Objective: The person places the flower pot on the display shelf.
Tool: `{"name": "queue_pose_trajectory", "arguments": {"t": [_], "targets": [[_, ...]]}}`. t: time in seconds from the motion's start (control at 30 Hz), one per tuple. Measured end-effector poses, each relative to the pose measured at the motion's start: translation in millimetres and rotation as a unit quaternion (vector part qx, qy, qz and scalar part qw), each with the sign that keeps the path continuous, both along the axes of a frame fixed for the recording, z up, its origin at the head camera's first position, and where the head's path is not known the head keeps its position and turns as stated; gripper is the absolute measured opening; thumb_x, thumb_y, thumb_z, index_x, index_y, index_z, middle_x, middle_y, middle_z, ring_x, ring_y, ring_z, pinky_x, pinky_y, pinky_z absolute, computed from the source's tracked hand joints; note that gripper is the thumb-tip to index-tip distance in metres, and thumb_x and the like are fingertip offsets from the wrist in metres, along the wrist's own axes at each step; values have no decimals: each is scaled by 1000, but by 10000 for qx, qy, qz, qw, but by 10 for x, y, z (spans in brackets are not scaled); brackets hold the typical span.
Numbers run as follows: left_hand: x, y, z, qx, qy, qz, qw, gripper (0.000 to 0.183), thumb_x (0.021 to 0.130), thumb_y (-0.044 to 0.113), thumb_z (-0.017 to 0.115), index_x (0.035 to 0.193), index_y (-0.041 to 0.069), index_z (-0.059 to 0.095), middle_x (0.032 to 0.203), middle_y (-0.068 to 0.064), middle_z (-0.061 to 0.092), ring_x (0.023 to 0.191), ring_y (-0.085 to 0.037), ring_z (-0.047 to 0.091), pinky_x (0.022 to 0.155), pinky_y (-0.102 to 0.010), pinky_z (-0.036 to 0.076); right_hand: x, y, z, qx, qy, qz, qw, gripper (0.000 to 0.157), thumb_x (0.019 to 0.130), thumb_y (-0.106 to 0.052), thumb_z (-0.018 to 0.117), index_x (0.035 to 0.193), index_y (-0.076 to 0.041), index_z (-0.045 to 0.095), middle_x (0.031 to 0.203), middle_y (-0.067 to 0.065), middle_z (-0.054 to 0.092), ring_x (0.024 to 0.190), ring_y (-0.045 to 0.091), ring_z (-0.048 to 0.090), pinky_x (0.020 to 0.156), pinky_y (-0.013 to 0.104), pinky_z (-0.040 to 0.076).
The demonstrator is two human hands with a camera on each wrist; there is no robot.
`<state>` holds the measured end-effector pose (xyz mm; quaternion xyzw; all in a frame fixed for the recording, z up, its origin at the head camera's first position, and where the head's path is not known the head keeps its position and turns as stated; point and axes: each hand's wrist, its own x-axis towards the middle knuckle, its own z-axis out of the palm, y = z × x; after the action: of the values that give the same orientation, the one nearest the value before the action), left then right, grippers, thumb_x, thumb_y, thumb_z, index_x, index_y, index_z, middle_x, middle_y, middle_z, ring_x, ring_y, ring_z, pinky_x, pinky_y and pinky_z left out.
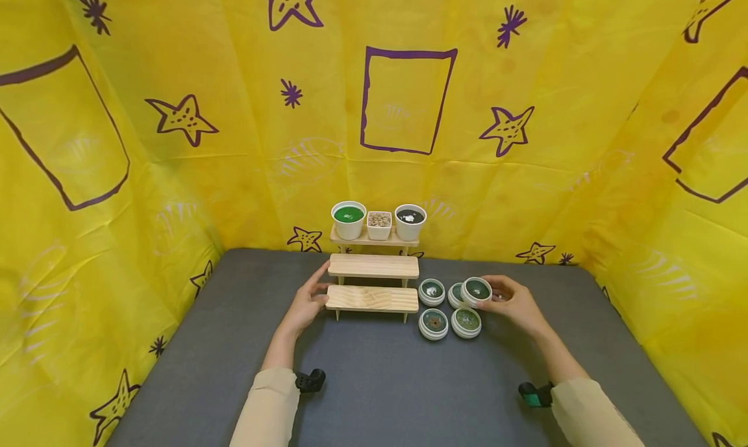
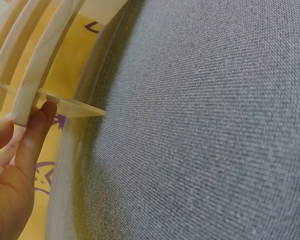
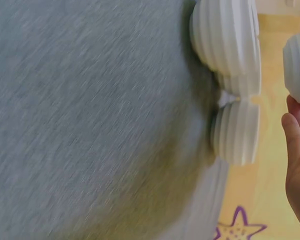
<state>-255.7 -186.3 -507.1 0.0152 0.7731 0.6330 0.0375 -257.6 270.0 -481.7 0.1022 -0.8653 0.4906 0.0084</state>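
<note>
My left hand [image 1: 302, 309] grips the left end of a three-tier wooden shelf [image 1: 372, 298]. In the left wrist view, that hand [image 2: 15, 175] has thumb and fingers on either side of a board's end. My right hand [image 1: 517, 302] holds a small white ribbed pot [image 1: 477, 290] with dark green contents by its right side. This pot [image 3: 297, 67] is raised off the table in the right wrist view. Below and left of it stand several similar pots, among them one with a white spot [image 1: 432, 291], one with a brownish centre [image 1: 434, 323] and a mossy green one [image 1: 466, 321].
On the top tier stand a cup with green contents [image 1: 349, 221], a square cup of pale bits [image 1: 379, 225] and a cup with dark contents [image 1: 410, 222]. A grey cloth-covered table [image 1: 374, 388] lies below. Yellow patterned cloth [image 1: 409, 109] encloses the back and sides.
</note>
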Motion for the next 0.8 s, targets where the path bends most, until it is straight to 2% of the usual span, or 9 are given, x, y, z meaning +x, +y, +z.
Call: {"name": "queue_pose_trajectory", "arguments": {"t": [0.17,0.27,0.3,0.4,0.5,0.57,0.8], "targets": [[0,4,5,-15,-17,19,10000,80,92,-12,44,156,33,29,139,-31,51,94,-23,61,80,-34,49,-79,-145,34,-158,-45,118,9998,56,81,-24,80,132,-10,60,129,17,65,113,16,66,90,12,49],[3,6,9,-21,-33,25,10000,80,92,-12,45,156,33,28,139,-30,50,93,-22,61,80,-36,49,-121,-232,55,-266,-90,208,9994,56,82,-22,80,133,-10,60,131,18,64,119,30,64,96,24,52],[1,6,4,-18,-39,13,10000,80,92,-12,45,156,32,28,139,-31,50,93,-22,61,79,-36,49,-136,-261,58,-290,-97,214,9993,56,82,-22,80,133,-10,60,131,17,64,120,33,63,96,24,53],[-4,3,-3,-6,-38,3,10000,80,92,-12,44,156,33,28,139,-31,49,93,-22,61,79,-35,49,-171,-352,82,-354,-130,254,9990,56,81,-20,80,132,-11,60,130,17,65,118,36,62,94,26,53],[-6,4,-3,11,-29,-9,10000,80,93,-12,44,156,32,28,139,-31,50,94,-22,62,79,-32,49,-203,-449,115,-366,-138,273,9989,56,80,-20,81,132,-11,61,129,17,65,117,34,63,88,15,50],[-4,5,-1,13,-27,3,10000,80,92,-12,45,156,32,28,139,-31,50,95,-22,62,79,-31,50,-224,-513,140,-399,-141,292,9987,57,80,-21,81,132,-11,61,131,17,64,118,34,63,89,16,50],[1,2,6,8,-19,27,10000,80,93,-12,45,156,33,29,140,-30,50,96,-24,61,81,-36,49,-295,-744,217,-558,-184,419,9974,60,78,-18,83,133,-8,59,132,19,63,120,36,63,96,31,54]]}}
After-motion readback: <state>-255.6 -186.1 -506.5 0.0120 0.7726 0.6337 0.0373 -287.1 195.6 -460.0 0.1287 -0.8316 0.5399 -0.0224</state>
